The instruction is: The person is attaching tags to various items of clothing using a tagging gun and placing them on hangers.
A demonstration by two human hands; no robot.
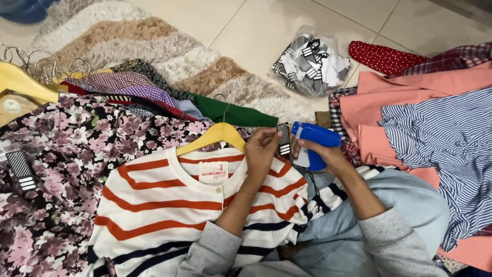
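My left hand [260, 149] pinches a small black-and-white striped paper tag [283, 139] just above the shoulder of a white shirt with red and navy stripes [169, 205]. That shirt hangs on a yellow hanger [212, 136] and lies flat in front of me. My right hand [328, 154] grips a blue tagging gun [313, 141], whose tip points left at the tag. Both hands meet over the shirt's right shoulder.
A floral dress [56, 169] with a striped tag lies at left, under a stack of hung garments with yellow hangers [23, 82]. A clear bag of striped tags [311, 61] sits on the tile floor. Pink and blue-striped clothes [435, 128] pile at right; a shaggy rug [154, 46] lies behind.
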